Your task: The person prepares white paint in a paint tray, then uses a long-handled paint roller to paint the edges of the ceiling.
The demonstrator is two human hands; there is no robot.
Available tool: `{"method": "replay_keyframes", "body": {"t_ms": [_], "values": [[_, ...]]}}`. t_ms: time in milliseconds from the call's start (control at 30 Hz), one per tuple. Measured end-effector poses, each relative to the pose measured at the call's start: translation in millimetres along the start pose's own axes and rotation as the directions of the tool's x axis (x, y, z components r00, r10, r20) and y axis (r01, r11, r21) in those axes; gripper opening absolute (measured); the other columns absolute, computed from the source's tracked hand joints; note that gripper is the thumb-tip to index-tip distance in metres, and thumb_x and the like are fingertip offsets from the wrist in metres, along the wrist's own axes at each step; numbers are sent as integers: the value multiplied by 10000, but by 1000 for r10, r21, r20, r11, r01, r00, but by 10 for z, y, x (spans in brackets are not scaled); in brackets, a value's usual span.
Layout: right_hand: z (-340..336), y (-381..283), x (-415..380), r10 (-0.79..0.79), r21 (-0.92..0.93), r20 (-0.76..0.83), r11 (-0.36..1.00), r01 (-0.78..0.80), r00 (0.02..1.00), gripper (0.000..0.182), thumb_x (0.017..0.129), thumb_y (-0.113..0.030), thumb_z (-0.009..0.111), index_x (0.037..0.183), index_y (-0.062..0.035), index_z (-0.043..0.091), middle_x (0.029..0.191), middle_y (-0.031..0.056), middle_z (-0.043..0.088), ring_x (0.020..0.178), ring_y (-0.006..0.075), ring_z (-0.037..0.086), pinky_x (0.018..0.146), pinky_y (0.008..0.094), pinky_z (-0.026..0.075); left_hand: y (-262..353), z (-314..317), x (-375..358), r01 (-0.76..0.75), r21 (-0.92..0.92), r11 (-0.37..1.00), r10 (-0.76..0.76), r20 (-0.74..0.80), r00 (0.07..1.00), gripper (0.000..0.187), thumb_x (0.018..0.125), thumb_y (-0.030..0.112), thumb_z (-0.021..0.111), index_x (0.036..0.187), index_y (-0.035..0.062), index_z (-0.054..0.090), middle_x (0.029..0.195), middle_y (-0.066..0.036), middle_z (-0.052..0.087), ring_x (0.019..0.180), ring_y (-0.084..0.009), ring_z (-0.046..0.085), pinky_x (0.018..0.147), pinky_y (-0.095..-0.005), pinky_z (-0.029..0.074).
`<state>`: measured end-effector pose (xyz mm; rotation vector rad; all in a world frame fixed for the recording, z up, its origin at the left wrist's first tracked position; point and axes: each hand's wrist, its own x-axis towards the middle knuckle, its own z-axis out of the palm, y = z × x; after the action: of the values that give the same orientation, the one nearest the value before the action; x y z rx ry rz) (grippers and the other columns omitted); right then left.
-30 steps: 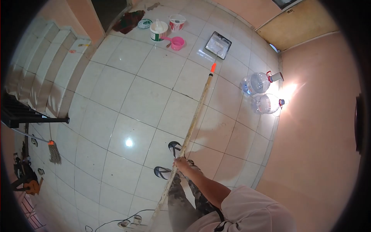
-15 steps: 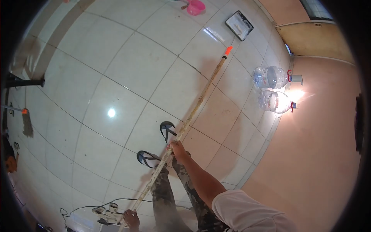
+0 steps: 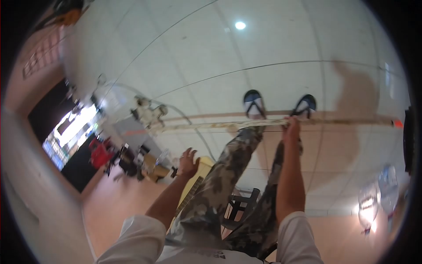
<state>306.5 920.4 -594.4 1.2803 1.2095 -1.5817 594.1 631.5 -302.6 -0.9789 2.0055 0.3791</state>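
A long, paint-stained pole [image 3: 343,122] lies nearly level across the view above the floor, with an orange tip at its right end. My right hand [image 3: 291,128] is closed around it, in front of my sandalled feet. My left hand [image 3: 189,163] is off the pole, below its left part, with fingers apart and nothing in them. Near that hand is a yellow object [image 3: 203,168] with a dark ridged strip, partly hidden by my leg. The pole's left end is blurred.
Two large water bottles [image 3: 368,204] stand by the wall at lower right. A dark stool [image 3: 241,207] is behind my legs. White objects [image 3: 149,112] with a cable lie at left, beyond the pole. A red item [image 3: 100,152] and boxes [image 3: 154,167] stand farther left.
My view has turned left, and the pole now runs crosswise instead of diagonally. My left hand has let go of it and opened, while my right hand still grips it.
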Motion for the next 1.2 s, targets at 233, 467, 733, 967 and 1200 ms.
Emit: {"method": "replay_keyframes", "body": {"t_ms": [233,467,733,967,1200], "values": [[157,-143,115,48,45,-69,998,-45,996,151,986,-270,524,1007,-121,513,928,34,587,950,218,595,872,435,454,27,329,-468,169,-178,969,-140,168,976,395,910,304,586,1246,106,527,1390,-186,433,1239,-396,471,988,-519,410],[317,-184,441,12,79,-65,997,-7,998,144,1002,-253,493,1038,-113,486,939,44,575,948,221,583,863,450,460,132,394,-397,201,-318,926,-165,136,977,337,917,288,570,1184,83,558,1353,-201,457,1220,-406,486,1012,-484,405],[535,-220,842,-16,93,-76,995,23,997,207,1003,-203,454,1182,-100,468,970,57,575,1023,233,559,975,500,395,6,627,-416,293,-383,876,-248,162,955,314,905,240,585,1176,83,558,1340,-201,461,1183,-396,520,965,-470,442],[590,-192,1083,-29,39,-38,999,30,999,131,989,-257,470,984,-139,527,942,29,618,980,185,598,885,451,406,-63,767,-412,312,-423,851,-291,115,950,298,897,189,596,1157,44,574,1316,-228,464,1013,-358,624,858,-415,525],[451,-185,1296,-64,-117,-74,992,55,995,229,969,-279,556,1149,-155,487,825,35,578,698,167,568,580,349,465,-79,742,-388,144,-365,920,-178,-62,982,246,880,117,610,1116,49,590,1236,-212,496,943,-305,629,792,-370,551]]}}
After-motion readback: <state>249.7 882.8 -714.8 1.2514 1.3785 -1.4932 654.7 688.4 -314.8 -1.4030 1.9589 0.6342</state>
